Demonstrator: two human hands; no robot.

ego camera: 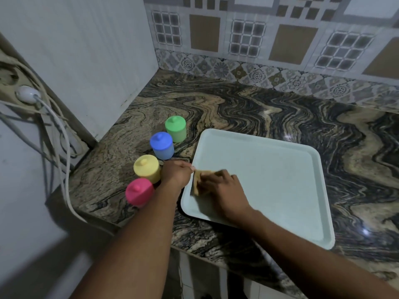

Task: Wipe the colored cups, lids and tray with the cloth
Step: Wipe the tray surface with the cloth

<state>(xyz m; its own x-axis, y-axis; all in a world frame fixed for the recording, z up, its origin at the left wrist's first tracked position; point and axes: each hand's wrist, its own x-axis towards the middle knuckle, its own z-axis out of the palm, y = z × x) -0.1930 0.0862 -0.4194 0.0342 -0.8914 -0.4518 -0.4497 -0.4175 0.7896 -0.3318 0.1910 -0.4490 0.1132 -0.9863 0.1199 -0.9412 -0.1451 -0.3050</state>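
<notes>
Both forearms reach in from the bottom edge toward the tray's [269, 180] near left corner. The right hand [224, 192] lies palm down inside the tray, fingers spread over a tan cloth [197, 184] and pressing it flat to the tray floor; it is blurred, and the fingers do not look curled round the cloth. The left hand [176, 174] sits just outside the tray's left rim, back of the hand up, thumb tip touching the rim. Its fingers are hidden under the hand, so I cannot tell whether it grips the rim or only rests against it.

The tray is pale grey-blue and rectangular with rounded corners and a low raised lip. It lies flat on the swirled brown-and-black worktop [259, 108], turned a little askew, its near corner by the worktop's front edge.

Left of the tray four small cups stand upright in a slanting row on the worktop, each with a knobbed lid of its own colour: green [175, 129] farthest, then blue [162, 145], yellow [147, 168] and pink [139, 192] nearest. The left wrist passes just beside the yellow and pink cups.
</notes>
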